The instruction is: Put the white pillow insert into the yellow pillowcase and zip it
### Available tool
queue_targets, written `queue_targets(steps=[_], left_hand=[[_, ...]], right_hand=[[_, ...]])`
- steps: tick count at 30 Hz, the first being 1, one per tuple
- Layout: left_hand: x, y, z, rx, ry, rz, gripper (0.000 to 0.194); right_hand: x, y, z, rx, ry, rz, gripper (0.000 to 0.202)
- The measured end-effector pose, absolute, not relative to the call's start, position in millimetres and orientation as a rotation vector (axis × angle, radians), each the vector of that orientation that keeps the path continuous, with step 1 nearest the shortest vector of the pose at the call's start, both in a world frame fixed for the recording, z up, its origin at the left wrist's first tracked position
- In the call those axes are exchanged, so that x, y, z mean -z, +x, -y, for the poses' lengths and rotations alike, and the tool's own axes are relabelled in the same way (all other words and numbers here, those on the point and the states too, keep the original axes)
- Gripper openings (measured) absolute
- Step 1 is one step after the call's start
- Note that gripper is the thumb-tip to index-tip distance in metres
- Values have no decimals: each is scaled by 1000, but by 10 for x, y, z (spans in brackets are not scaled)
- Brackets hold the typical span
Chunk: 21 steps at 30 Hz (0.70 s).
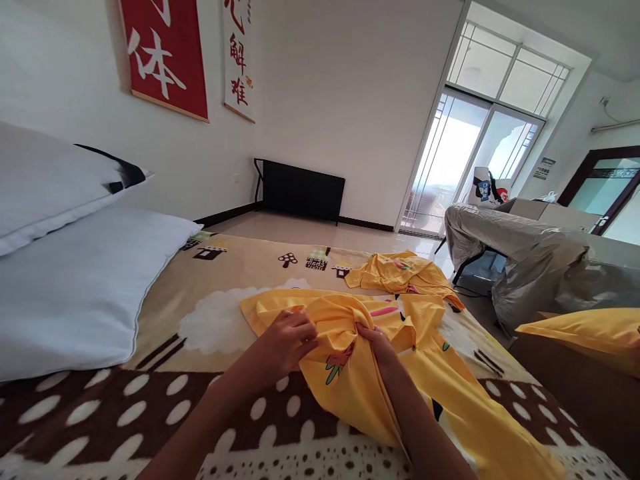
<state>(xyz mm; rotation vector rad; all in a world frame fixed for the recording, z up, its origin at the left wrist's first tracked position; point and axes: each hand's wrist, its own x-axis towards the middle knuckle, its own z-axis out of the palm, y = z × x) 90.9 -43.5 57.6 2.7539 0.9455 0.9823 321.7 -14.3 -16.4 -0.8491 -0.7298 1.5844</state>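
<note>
as the right hand (pixel 379 341) clutches yellow cloth (pixel 357 380), left hand (pixel 291 337) curled, its hold unclear

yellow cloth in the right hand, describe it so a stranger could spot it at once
Start with the patterned blanket, with white pillows at the left. On it, between the left hand and right hand, is bunched yellow cloth with a green-leaved print. Unlike the yellow bundle behind it and the yellow fabric at the right edge, this one is gripped by the right hand.
</note>
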Motion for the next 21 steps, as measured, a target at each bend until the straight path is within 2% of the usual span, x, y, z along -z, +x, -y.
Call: queue_targets(steps=[5,14,21], left_hand=[[-660,640,326,-1196,2376,-960,24],[-668,651,369,-1080,2236,-1130,31],[-1032,322,626,-1707,1643,-1268,25]], right_hand=[[141,3234,192,-1620,-826,798,40],[76,3190,280,-1575,-874,931,44],[12,3271,317,-1384,-1031,1084,38]])
